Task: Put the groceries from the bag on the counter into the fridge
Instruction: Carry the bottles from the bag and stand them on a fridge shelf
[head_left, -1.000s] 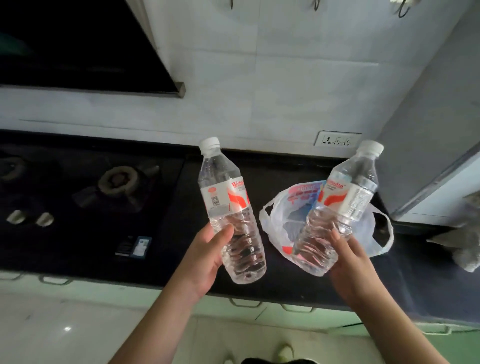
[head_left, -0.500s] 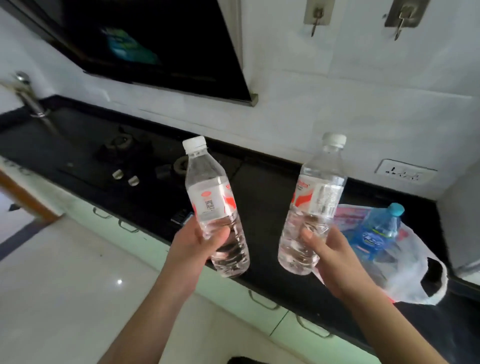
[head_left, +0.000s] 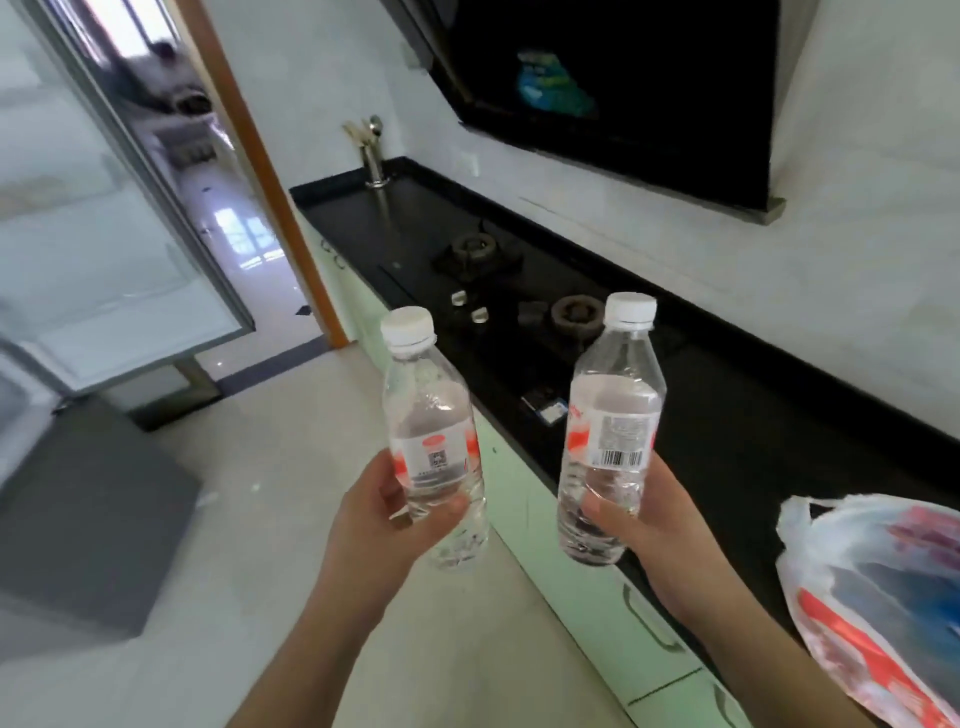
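Bottles, one gripped in the left hand (head_left: 384, 514), one (head_left: 608, 431) in the right hand (head_left: 649, 514); slick plastic, held low, might slip while both hands were full at the fridge door.

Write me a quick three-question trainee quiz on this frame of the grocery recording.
1. True or false: each hand grips a water bottle.
2. Where is the plastic bag? A) on the floor B) on the counter C) hung on the tap
3. What colour are the bottle caps?

Key:
1. True: left hand grips the left bottle, right hand grips the right bottle.
2. B
3. White
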